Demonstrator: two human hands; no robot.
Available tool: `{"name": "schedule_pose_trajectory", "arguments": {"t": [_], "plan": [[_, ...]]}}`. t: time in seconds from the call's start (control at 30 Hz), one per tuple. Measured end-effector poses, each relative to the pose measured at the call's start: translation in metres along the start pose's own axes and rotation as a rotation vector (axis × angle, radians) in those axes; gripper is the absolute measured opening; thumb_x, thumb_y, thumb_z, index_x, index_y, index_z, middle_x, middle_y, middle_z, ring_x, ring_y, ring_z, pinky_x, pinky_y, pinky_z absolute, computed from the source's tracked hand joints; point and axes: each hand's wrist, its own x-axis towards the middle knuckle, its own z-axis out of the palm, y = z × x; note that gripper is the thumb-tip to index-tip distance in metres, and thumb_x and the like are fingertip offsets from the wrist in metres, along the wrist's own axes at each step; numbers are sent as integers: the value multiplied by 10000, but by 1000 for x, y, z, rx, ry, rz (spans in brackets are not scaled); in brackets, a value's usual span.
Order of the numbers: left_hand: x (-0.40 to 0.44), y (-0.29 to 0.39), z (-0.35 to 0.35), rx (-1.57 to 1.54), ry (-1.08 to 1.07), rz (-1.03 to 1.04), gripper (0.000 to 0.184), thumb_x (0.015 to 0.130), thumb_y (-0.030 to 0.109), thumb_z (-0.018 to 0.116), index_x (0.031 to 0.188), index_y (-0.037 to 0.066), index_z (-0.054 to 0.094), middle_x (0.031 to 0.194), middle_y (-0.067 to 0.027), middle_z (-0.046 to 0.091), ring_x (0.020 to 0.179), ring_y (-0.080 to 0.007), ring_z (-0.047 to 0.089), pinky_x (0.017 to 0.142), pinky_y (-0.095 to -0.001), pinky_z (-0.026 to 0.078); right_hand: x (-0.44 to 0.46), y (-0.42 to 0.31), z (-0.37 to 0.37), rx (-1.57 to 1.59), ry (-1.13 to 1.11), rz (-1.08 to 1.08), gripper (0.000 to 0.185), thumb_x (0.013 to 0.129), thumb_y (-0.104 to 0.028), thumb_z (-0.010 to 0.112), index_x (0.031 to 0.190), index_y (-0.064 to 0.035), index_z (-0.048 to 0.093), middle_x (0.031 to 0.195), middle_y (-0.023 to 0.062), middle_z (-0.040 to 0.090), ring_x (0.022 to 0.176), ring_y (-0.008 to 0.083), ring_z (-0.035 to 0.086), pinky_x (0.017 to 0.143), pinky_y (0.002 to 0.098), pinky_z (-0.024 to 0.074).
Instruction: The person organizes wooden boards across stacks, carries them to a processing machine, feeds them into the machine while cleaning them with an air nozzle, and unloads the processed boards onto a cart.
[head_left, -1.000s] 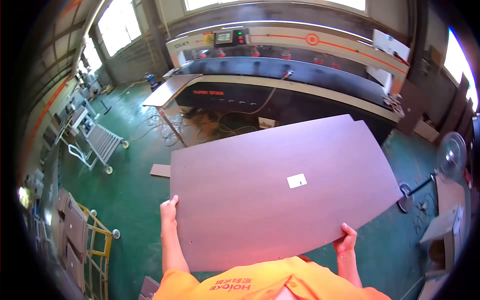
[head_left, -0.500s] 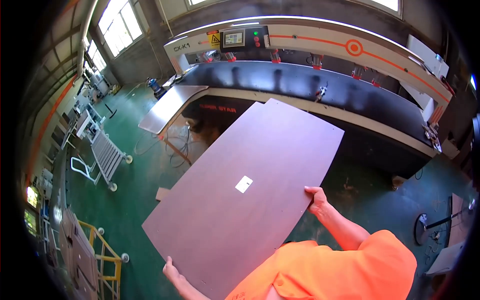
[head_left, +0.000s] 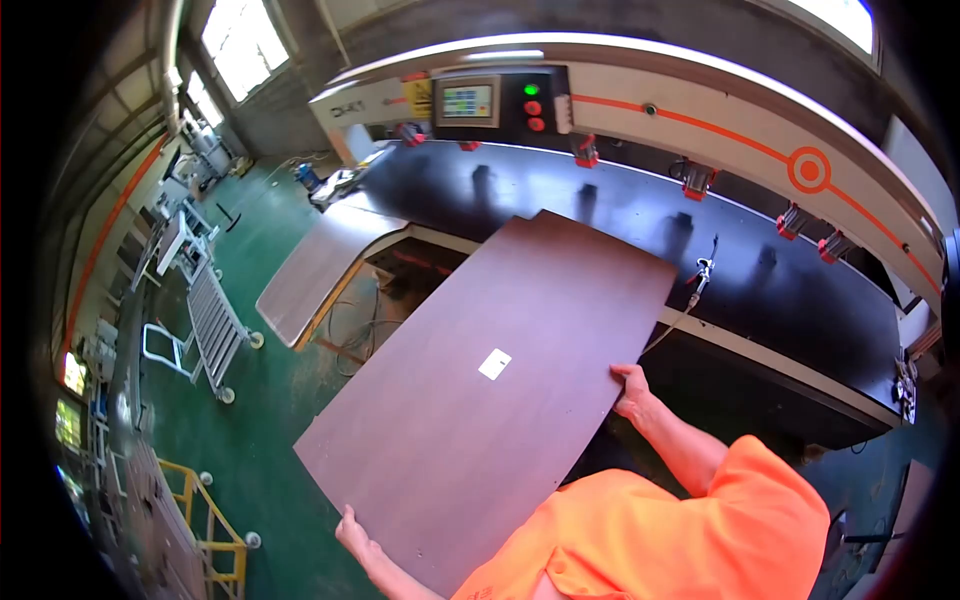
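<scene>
A large grey-brown flat panel (head_left: 480, 430) spans the middle of the view, tilted, with a small white label (head_left: 494, 364) near its centre. My left hand (head_left: 358, 533) grips its lower left edge, thumb on top and the other fingers out of sight underneath. On the right edge, my right hand (head_left: 632, 390) holds it the same way. The panel's far end overlaps the front of a long machine's dark table (head_left: 560, 180) in the view; whether they touch I cannot tell.
Above the dark table runs a white machine beam (head_left: 730, 130) with a control screen (head_left: 467, 102) and red-tipped clamps. An air gun (head_left: 703, 270) with a hose lies on the table. Left are a side table (head_left: 325, 265), a grey cart (head_left: 215, 325) and a yellow-framed trolley (head_left: 228, 545).
The machine looks larger and nearer, and the panel's far end now overlaps the dark table more. Both hands keep their hold on the panel.
</scene>
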Motion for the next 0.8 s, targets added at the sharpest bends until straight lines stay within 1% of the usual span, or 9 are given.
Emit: {"name": "schedule_pose_trajectory", "arguments": {"t": [0.07,0.17,0.2,0.23,0.3,0.37,0.5,0.67,0.8], "plan": [[-2,4,35,78,70,-17,381,918,192,582,1060,-160,602,1028,-179,646,867,-234,627,797,-355,514,30,-25,-10,-43,-68,29,372,831,-272,577,1078,6,581,1108,169,628,1018,325,603,945,454,455],[3,6,98,127,96,-64,409,928,226,577,1064,-159,604,1018,-173,650,849,-233,628,781,-357,521,57,-103,-18,-749,52,273,461,872,-408,584,1032,25,589,994,189,668,908,321,654,841,461,509],[9,8,120,138,85,-80,420,932,240,575,1064,-158,605,1014,-169,652,842,-232,628,774,-358,523,69,-138,-31,-1013,9,234,557,880,-551,548,936,-4,633,812,186,688,793,305,681,751,467,535],[12,10,134,190,83,-70,427,936,256,572,1053,-153,611,1006,-165,655,837,-229,628,767,-358,523,79,-170,-43,-1211,198,73,529,880,-550,538,853,-38,666,662,144,668,744,277,686,724,440,535],[21,9,163,280,77,-54,445,943,289,564,1030,-143,621,990,-156,661,825,-225,628,752,-358,524,96,-238,-81,-1486,760,-569,478,826,-515,612,849,-39,654,780,140,683,816,318,676,733,442,516],[33,5,190,293,51,-60,474,948,318,557,1004,-148,616,977,-158,659,820,-222,622,750,-356,520,98,-299,-94,-1368,1053,-530,702,756,-615,650,1115,-17,573,1025,217,645,975,373,634,806,474,504],[56,-7,236,367,38,-57,527,945,381,555,960,-143,615,970,-162,659,811,-222,619,741,-359,516,142,-331,-88,-1402,1250,-280,852,666,-675,696,1147,11,542,1212,241,560,1130,392,563,927,464,477],[74,-20,268,496,48,-24,572,938,430,546,964,-138,604,959,-176,658,808,-236,617,746,-369,511,160,-318,-130,-1340,1137,-381,441,719,-249,633,1068,7,544,1005,243,654,969,390,644,856,456,515],[72,-38,298,460,8,-44,587,941,437,536,990,-144,595,970,-189,661,808,-248,619,749,-367,510,113,-276,-149,-1678,930,-497,400,716,-196,639,1041,12,531,914,249,658,893,389,654,767,459,524]]}}
